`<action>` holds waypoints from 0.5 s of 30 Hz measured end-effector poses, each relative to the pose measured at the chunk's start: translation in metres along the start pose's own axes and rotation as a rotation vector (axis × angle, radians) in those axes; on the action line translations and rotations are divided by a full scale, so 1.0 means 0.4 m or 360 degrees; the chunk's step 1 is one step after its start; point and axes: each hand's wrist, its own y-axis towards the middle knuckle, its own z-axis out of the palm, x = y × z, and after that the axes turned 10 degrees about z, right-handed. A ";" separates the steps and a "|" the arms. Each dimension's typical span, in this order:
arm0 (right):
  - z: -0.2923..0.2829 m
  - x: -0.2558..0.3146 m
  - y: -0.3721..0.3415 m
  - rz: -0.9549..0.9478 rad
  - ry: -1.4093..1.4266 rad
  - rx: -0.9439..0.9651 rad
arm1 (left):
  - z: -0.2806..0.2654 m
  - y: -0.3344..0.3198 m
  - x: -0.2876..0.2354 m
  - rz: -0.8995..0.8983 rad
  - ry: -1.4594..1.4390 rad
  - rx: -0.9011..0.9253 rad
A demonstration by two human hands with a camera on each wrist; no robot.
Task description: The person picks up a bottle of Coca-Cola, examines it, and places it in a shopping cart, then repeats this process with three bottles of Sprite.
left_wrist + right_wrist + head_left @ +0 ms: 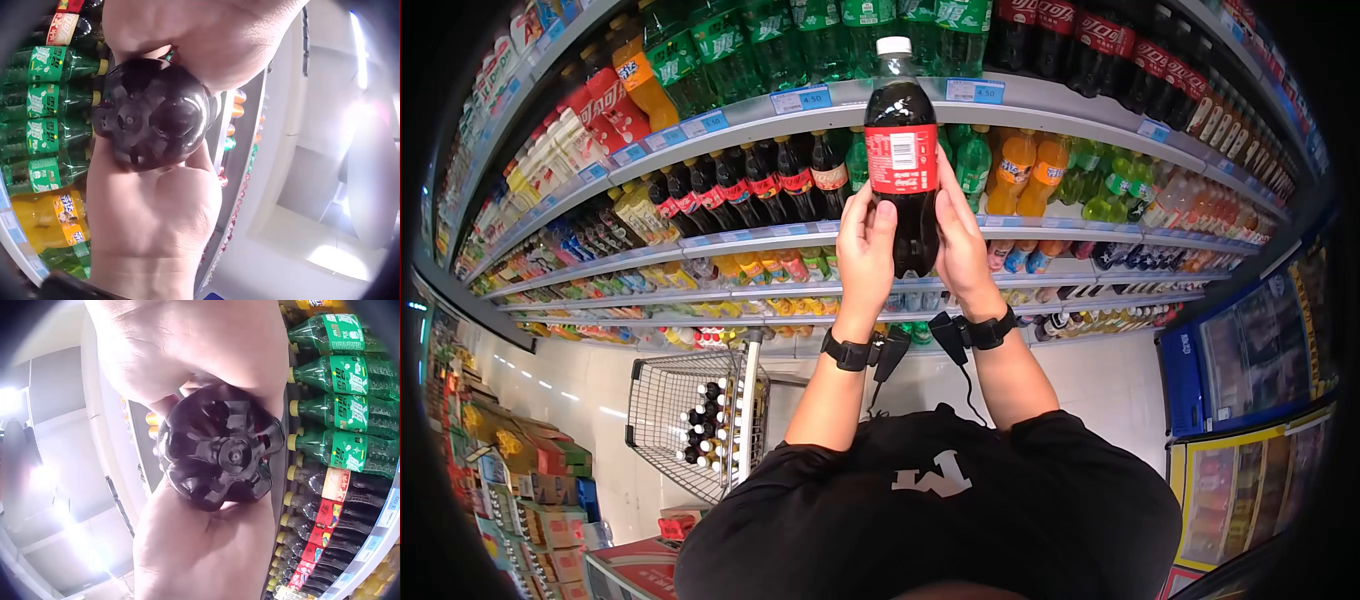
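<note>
Gripping Coca-Cola bottle (902, 160) low between left hand (866, 248) and right hand (966, 248), perhaps risking top-heavy tipping toward twelve o'clock.

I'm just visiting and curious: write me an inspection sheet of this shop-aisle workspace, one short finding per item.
Surface: grey shelves, stocked with drinks, price tags on their front edges.
Job's things: large dark-drink bottle with red label, white cap on.
Clutter: grey wire shopping cart holding capped bottles.
Hands: left hand and right hand hold the bottle between them.
Cables: a thin black cord hangs from each black wrist device.
Surroundings: pale floor; blue-framed cabinet at right.
</note>
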 end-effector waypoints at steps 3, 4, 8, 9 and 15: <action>0.009 0.016 -0.002 0.0022 -0.0232 -0.0012 | 0.012 -0.002 -0.010 0.0019 -0.0169 -0.0069; 0.012 0.013 -0.002 0.0024 -0.0245 -0.0026 | 0.011 -0.002 -0.004 0.0045 -0.0134 -0.0035; 0.005 -0.002 -0.009 0.0224 -0.0192 0.0053 | 0.010 -0.003 -0.002 -0.0078 -0.0315 -0.0136; 0.009 0.000 -0.009 0.0221 -0.0185 0.0043 | 0.009 -0.003 -0.004 -0.0085 -0.0311 -0.0126; 0.028 0.001 -0.020 0.0189 -0.0168 0.0008 | 0.004 -0.006 -0.002 -0.0098 -0.0345 0.0029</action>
